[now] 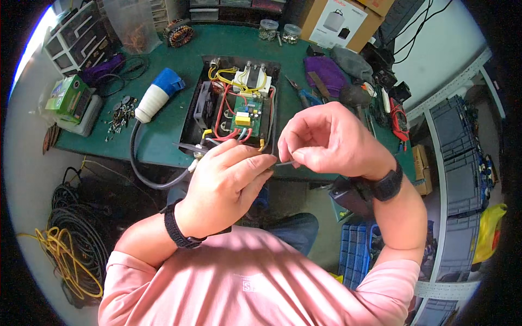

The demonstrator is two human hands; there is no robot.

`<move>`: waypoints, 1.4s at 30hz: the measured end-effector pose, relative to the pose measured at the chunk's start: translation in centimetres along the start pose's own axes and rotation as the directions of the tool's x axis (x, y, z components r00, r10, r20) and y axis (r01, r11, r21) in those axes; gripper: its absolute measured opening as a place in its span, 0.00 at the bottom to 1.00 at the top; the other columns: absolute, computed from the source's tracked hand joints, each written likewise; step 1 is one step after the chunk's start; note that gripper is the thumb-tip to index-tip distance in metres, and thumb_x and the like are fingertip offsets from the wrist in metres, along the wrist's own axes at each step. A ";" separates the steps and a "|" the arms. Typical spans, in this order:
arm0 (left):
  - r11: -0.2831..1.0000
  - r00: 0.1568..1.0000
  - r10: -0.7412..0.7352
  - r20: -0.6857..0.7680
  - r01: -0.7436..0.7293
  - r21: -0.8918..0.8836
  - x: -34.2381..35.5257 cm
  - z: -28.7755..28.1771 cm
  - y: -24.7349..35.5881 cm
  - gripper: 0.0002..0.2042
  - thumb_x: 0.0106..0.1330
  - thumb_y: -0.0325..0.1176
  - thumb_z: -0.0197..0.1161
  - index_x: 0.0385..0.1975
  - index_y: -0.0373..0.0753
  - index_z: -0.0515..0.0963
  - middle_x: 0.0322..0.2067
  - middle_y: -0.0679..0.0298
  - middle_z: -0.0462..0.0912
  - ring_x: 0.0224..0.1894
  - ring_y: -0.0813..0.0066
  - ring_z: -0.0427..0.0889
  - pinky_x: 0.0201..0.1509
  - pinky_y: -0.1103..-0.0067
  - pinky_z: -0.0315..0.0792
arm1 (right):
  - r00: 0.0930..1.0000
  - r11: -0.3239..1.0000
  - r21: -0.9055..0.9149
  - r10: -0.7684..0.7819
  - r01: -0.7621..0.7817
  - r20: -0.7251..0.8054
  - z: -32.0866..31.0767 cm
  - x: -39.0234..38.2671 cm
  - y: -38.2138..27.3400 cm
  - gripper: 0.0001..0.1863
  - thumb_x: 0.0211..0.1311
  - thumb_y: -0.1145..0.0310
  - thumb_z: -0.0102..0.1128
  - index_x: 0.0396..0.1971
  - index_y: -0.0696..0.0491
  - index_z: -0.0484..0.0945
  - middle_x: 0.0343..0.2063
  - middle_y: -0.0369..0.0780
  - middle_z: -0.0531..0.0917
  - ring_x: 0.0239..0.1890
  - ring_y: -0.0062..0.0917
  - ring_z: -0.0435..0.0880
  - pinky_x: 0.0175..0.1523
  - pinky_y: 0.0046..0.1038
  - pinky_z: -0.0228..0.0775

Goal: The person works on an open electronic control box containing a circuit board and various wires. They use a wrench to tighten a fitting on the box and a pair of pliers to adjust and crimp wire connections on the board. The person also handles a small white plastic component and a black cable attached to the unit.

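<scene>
A short piece of thin grey wire (284, 163) spans the gap between my hands, above the bench's front edge. My left hand (231, 174) is closed, its fingertips pinching one end. My right hand (329, 144) pinches the other end between thumb and forefinger, the other fingers curled. Just behind them lies an open black metal case (187, 126) with a green circuit board (251, 111), a black fan (204, 104) and red and yellow wires. A dark pointed blade-like part (190, 147) shows beside my left fingers; whether I hold it is hidden.
A thick grey cable (134, 152) with a blue and white plug (159, 95) lies left of the case. Loose screws (119, 117) are scattered further left. Pliers (310, 99), a purple cloth (326, 76) and a red meter (399, 120) lie on the right. Coiled cables (79, 233) fill the lower left floor.
</scene>
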State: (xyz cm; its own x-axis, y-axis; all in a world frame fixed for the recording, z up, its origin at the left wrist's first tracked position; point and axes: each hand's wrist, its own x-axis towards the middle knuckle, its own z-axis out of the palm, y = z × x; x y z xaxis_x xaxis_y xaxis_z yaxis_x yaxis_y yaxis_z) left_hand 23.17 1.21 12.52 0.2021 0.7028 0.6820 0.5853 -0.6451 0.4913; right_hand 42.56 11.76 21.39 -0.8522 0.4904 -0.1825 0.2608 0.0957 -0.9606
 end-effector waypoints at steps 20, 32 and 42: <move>0.907 0.899 -0.400 -0.179 0.360 -0.217 -0.7 0.3 0.0 0.11 0.56 0.25 0.70 0.40 0.35 0.83 0.31 0.57 0.85 0.31 0.66 0.83 0.39 0.74 0.76 | 0.868 0.959 0.132 -0.161 0.250 -0.470 5.1 2.1 4.5 0.07 0.67 0.70 0.64 0.39 0.58 0.84 0.32 0.34 0.86 0.32 0.12 0.81 0.36 0.17 0.74; 0.883 0.864 -0.366 -0.347 0.440 0.164 -6.9 -3.6 -6.2 0.14 0.53 0.21 0.67 0.41 0.33 0.82 0.44 0.55 0.82 0.48 0.59 0.80 0.54 0.71 0.72 | 0.885 0.824 -0.518 -0.044 -0.229 -0.463 2.8 4.0 6.4 0.10 0.59 0.69 0.64 0.32 0.60 0.85 0.25 0.46 0.84 0.27 0.32 0.83 0.35 0.32 0.73; 0.895 0.874 -0.379 -0.303 0.430 0.118 -6.7 -3.9 -7.0 0.14 0.50 0.22 0.69 0.39 0.33 0.83 0.44 0.53 0.81 0.50 0.55 0.79 0.56 0.69 0.71 | 0.892 0.773 -0.544 0.062 -0.327 -0.448 2.6 5.4 7.4 0.11 0.62 0.69 0.61 0.29 0.62 0.85 0.19 0.37 0.83 0.23 0.17 0.78 0.30 0.24 0.69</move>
State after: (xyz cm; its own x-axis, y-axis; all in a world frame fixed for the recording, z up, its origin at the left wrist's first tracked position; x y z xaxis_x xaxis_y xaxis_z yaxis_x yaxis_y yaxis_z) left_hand 14.64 -0.17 6.65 -0.2833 0.7683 0.5740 0.7037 -0.2401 0.6687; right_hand 38.68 12.92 12.79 -0.5405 0.8315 -0.1284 0.7271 0.3848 -0.5686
